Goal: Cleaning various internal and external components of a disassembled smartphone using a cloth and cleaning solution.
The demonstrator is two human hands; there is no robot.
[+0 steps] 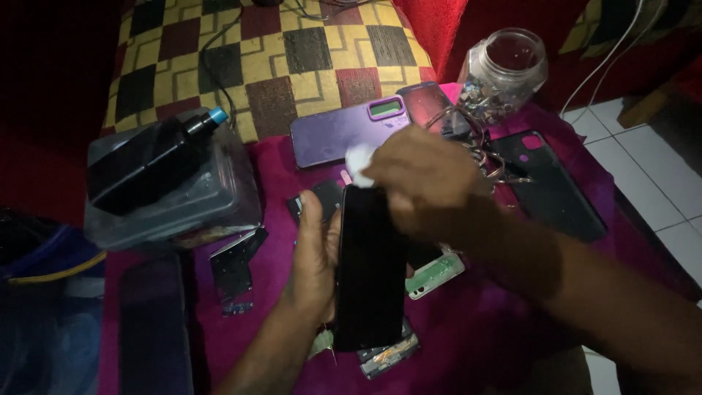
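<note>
The left hand (313, 256) grips one dark phone (371, 267) by its edge, fingers curled round it, holding it upright over the magenta cloth (468, 322). The right hand (424, 183), fingers closed, pinches one white wad (360, 162) against the phone's top end. Three more phones lie behind on the cloth: one purple (344, 132), two dark (431, 106) (548, 186). One glass jar (504, 73) stands tilted at the back. One black bottle (153, 164) lies on one clear box (175, 205), left.

Glossy black phone screen (371, 263); clear plastic jar (504, 69); magenta cloth (468, 329).
</note>
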